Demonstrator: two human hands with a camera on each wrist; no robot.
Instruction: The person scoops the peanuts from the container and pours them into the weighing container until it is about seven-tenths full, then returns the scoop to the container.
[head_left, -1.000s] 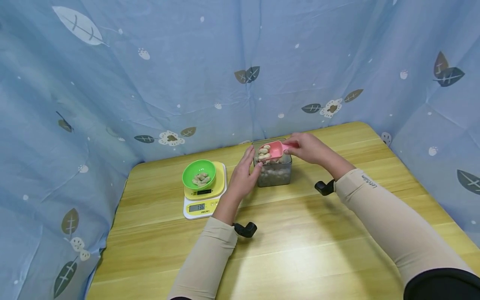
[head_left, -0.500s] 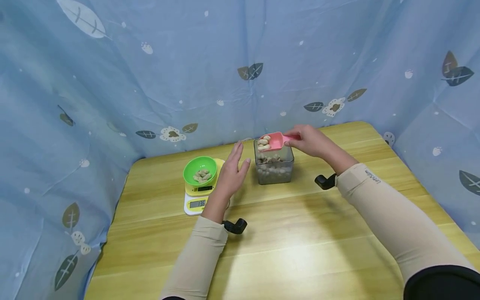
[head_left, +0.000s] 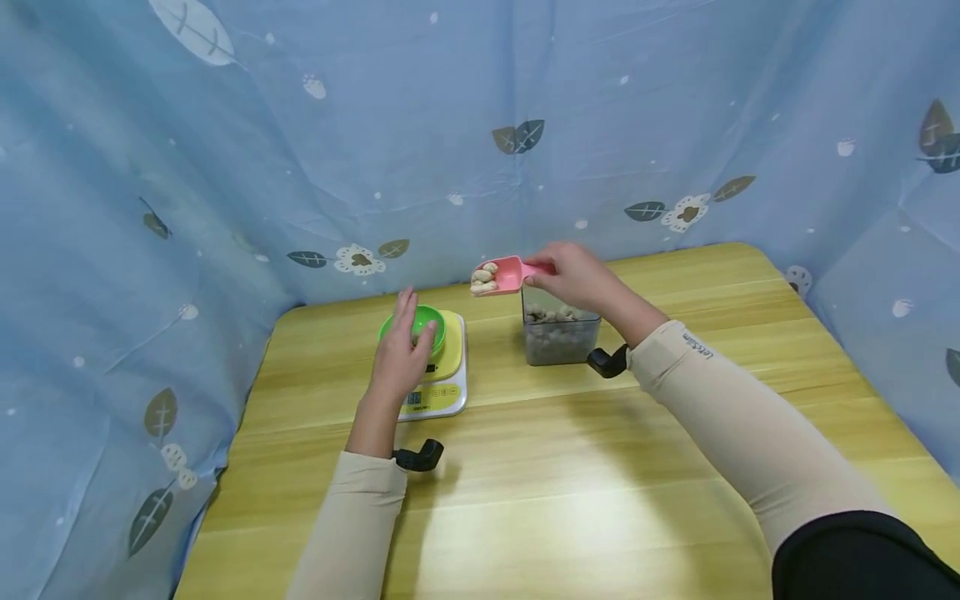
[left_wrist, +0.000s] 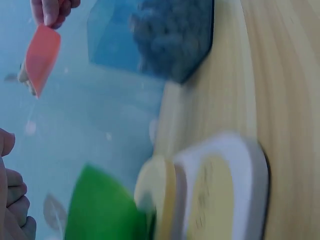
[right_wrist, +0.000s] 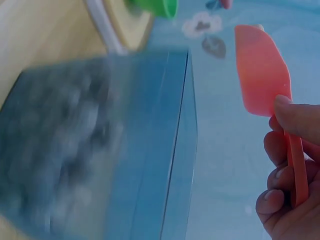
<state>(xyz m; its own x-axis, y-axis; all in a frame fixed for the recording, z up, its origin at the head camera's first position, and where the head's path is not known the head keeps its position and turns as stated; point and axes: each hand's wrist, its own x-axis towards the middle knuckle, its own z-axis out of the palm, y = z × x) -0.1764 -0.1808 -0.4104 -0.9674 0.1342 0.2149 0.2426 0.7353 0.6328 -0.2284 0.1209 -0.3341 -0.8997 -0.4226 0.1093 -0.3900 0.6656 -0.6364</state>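
Observation:
My right hand (head_left: 573,275) grips the handle of a pink scoop (head_left: 512,273), thumb along it in the right wrist view. Several unshelled peanuts (head_left: 483,279) lie in the scoop's front. It is held in the air between the container and the bowl. A clear grey container (head_left: 561,343) with more peanuts stands below my right hand. My left hand (head_left: 400,358) has its fingers extended in front of a green bowl (head_left: 433,323), hiding much of it. The bowl sits on a yellow and white kitchen scale (head_left: 452,367); the hand covers part of the display. Hand and bowl look apart in the left wrist view.
A wooden table (head_left: 525,467) bears everything. Behind it hangs a blue curtain (head_left: 420,125) with a leaf print, close to the table's back edge. Black wrist cameras (head_left: 420,456) stick out from both wrists.
The right hand has raised the peanut-laden scoop out of the container and carried it left. The left hand has left the container's side and moved left to the bowl and scale.

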